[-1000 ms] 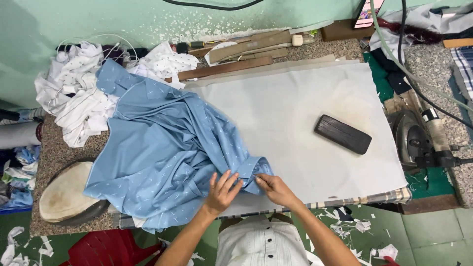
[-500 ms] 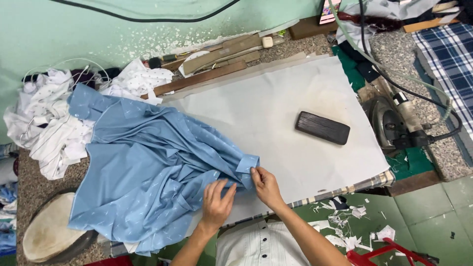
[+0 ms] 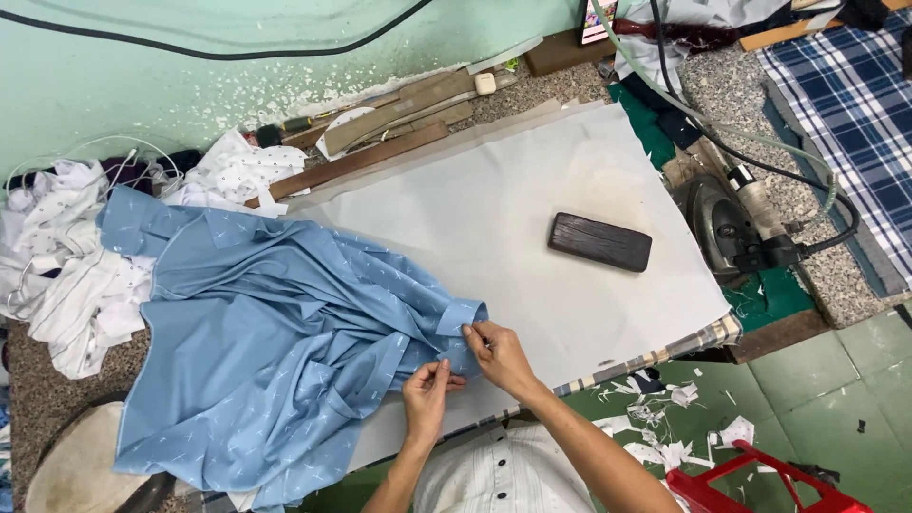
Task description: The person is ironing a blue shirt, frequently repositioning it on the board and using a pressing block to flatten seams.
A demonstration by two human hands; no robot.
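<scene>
Both hands pinch the near edge of a light blue shirt [image 3: 275, 351] spread crumpled over the left half of the worktop [image 3: 532, 190]. Left hand [image 3: 427, 394] has fingers closed on a fold of the blue cloth just below the cuff-like end; right hand [image 3: 499, 353] grips the same end from the right side, thumb and fingers shut on the fabric. Hands are close together, nearly touching, cloth held between them.

Step in hand looks like straightening the cuff or sleeve end flat on the white pressing cloth [image 3: 589, 313]. To do it well, judging from the frame: keep both pinches on the seam line, pull apart gently so the edge goes taut, lay it flat on the white cover, no folds trapped under. The rest of the shirt bunches left of the hands, so weight drags that way; a firm hold is needed.

The shirt lies mostly left and up from the hands, its near end right at the fingertips, the far collar end toward the wall. A pile of white clothes [image 3: 66, 266] sits further left, touching the shirt. A dark wooden block [image 3: 600, 241] rests on the white cover, right of and above the hands, well apart from them. An iron [image 3: 722, 223] with hose and cord stands at the right edge of the worktop. Paper scraps [image 3: 665, 404] litter the green floor near the person's right arm. A red plastic item [image 3: 760, 484] shows at bottom right.
</scene>
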